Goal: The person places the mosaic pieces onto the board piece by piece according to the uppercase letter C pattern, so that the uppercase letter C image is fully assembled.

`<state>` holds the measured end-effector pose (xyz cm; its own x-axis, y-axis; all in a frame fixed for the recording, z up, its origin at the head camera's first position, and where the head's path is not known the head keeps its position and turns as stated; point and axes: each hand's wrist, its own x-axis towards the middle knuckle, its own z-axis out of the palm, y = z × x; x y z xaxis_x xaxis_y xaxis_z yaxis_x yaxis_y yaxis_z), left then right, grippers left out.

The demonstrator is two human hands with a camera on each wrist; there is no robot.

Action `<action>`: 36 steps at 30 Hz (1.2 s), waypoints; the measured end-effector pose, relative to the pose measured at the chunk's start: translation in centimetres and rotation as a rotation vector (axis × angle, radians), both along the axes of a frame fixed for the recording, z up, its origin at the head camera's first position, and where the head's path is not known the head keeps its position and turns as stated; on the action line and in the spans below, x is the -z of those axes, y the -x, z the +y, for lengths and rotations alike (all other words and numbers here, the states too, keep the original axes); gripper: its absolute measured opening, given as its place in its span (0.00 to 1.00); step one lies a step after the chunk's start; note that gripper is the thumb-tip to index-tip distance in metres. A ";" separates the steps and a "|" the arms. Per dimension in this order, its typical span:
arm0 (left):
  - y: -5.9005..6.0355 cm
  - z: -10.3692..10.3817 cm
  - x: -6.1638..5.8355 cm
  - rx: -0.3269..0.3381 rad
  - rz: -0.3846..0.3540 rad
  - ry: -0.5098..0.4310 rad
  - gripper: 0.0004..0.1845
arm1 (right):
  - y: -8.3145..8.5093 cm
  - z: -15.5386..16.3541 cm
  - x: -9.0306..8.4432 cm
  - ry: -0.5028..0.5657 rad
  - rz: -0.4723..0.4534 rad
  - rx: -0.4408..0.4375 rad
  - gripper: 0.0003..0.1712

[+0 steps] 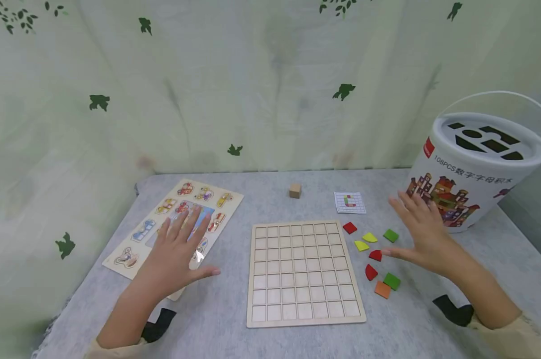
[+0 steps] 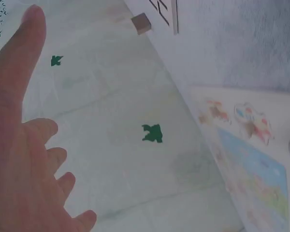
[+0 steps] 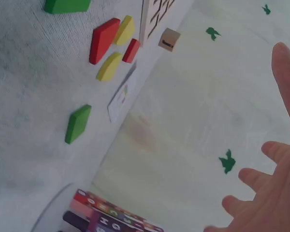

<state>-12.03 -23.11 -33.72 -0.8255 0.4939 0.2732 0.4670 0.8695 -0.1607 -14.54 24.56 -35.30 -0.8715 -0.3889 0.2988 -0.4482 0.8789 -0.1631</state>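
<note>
The grid board [image 1: 304,273] lay flat at the middle of the table [image 1: 216,319], every cell bare. Just to its right lay the coloured pieces [image 1: 375,255]: reds, yellows, greens and one orange, loose and apart from one another, none in the board. Beyond them, near the far edge, lay a small pattern card [image 1: 349,202], and to its left a plain wooden cube [image 1: 295,190] stood alone.

The right hand [image 1: 425,232] hovered with its fingers spread and straight, holding nothing, its thumb tip close to a red piece [image 1: 375,256]; whether they touched could not be told. The right wrist view showed the same open fingers [image 3: 280,154] against the curtain. The left hand [image 1: 178,249] was spread too, palm down over the animal puzzle [image 1: 172,222] to the left of the board; it seemed to rest on it or hang just above, gripping nothing.

Judged from this, the work stood at its very start: nothing placed, both hands unloaded. The next move would seem to call for pinching one flat piece off the table, which is awkward with thin shapes, and for reading the card first to find the right cell. A white bucket [image 1: 478,169] with a slotted lid stood at the far right, behind the right hand.
</note>
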 end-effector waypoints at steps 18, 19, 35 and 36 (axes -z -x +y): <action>-2.1 5.6 7.0 0.086 -0.422 -0.452 0.49 | 2.6 -0.8 5.4 0.332 -0.451 -0.040 0.35; -2.2 5.7 7.3 0.081 -0.468 -0.476 0.49 | 2.7 -0.7 5.7 0.334 -0.451 -0.043 0.34; -2.0 5.2 9.5 0.088 -0.613 -0.574 0.43 | 3.6 -0.5 7.1 0.302 -0.437 -0.016 0.21; -2.0 5.2 9.6 0.092 -0.612 -0.575 0.43 | 3.6 -0.5 7.1 0.298 -0.435 -0.015 0.21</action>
